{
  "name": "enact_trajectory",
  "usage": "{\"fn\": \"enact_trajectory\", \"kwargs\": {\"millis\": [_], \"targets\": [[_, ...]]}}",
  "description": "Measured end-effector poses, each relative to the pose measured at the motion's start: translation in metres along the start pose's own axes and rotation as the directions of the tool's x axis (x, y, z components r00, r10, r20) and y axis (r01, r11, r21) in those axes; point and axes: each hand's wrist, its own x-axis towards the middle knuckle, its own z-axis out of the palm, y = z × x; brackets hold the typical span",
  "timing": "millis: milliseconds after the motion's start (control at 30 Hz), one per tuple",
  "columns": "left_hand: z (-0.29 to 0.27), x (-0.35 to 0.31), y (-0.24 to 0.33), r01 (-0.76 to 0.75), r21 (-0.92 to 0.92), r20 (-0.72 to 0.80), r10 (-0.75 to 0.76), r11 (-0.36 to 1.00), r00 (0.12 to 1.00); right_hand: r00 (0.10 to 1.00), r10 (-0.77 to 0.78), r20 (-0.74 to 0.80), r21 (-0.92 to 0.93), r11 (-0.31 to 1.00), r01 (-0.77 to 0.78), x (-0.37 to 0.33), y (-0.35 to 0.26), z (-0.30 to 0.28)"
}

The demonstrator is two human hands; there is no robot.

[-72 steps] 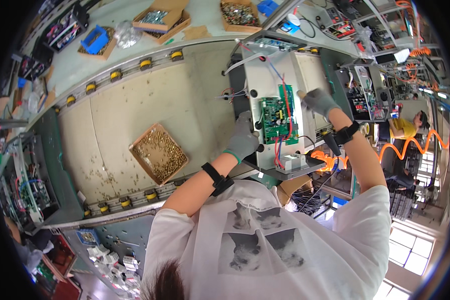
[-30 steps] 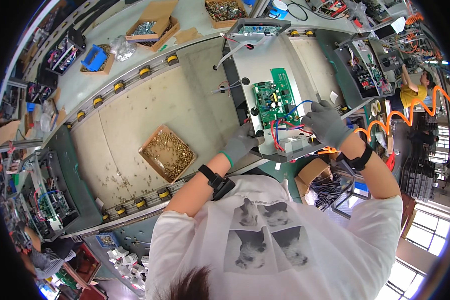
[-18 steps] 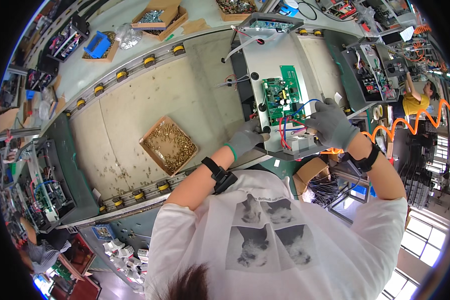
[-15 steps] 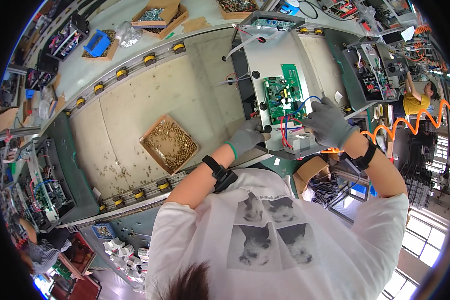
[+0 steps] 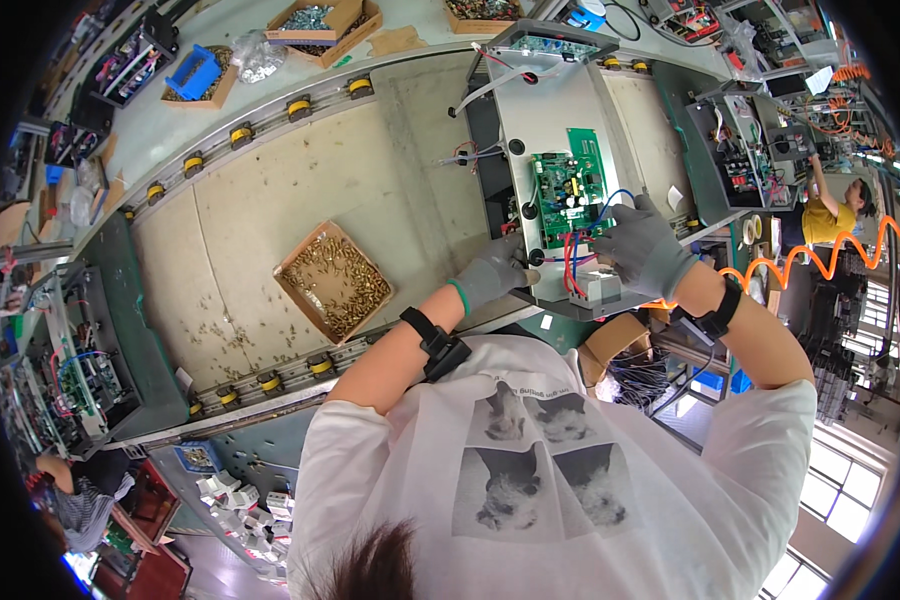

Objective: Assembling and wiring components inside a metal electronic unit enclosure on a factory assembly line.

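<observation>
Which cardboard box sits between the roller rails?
The box of brass-coloured parts, left of the left hand; the other cardboard boxes sit outside the rails.

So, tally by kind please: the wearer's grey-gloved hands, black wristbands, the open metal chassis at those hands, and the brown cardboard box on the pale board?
Grey-gloved hands (left hand, right hand): 2
Black wristbands: 2
Open silver-and-dark metal chassis: 1
Open brown cardboard box of small brass-coloured parts: 1
Total: 6
</observation>
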Motion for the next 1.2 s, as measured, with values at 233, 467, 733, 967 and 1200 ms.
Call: {"fn": "enact_trajectory", "kwargs": {"millis": [233, 467, 733, 967, 1200], "targets": [[0.002, -0.002, 0.001, -0.013, -0.103, -0.009, 0.012, 0.995, 1.0, 0.994, 0.038, 0.1, -0.084, 0.996, -0.029, 0.004, -0.006, -0.004], [0.002, 0.01, -0.028, 0.123, -0.274, 0.135, -0.089, 0.954, 0.987, 0.993, 0.012, 0.12, -0.102, 0.995, 0.0, 0.022, -0.032, -0.004], [0.003, 0.008, -0.025, 0.161, -0.189, 0.067, -0.151, 0.969, 0.986, 0.983, -0.009, 0.183, -0.193, 0.98, 0.045, 0.031, -0.038, -0.01], [-0.001, 0.0, -0.012, -0.018, 0.044, -0.06, 0.021, 0.999, 0.998, 0.973, 0.037, -0.23, -0.029, 0.999, -0.044, 0.0, -0.025, -0.006], [-0.002, 0.0, -0.017, -0.074, 0.001, -0.059, 0.074, 0.997, 0.996, 0.978, 0.14, -0.155, 0.054, 0.99, -0.133, 0.012, -0.032, 0.011]]}}
